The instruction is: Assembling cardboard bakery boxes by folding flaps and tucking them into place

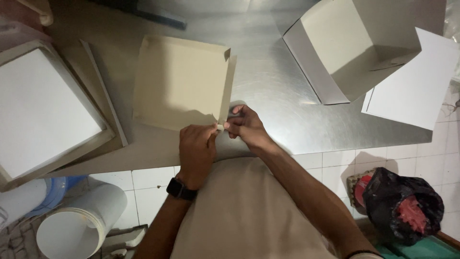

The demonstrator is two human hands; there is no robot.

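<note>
beige cardboard sheet (179, 81), silver steel table (273, 91), white open box (352, 48), black bag (402, 206), black watch (180, 189)

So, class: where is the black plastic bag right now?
In the head view, the black plastic bag sits lower right on the white tiled floor, below the metal table's edge.

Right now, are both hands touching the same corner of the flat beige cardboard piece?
Yes, the left hand and right hand meet at the near right corner of the beige cardboard piece.

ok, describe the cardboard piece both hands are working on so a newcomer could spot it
On the metal table, look at the near edge. The tan box blank lies flat there, left hand and right hand pinching its corner. Unlike the assembled white box, it is unfolded.
</note>
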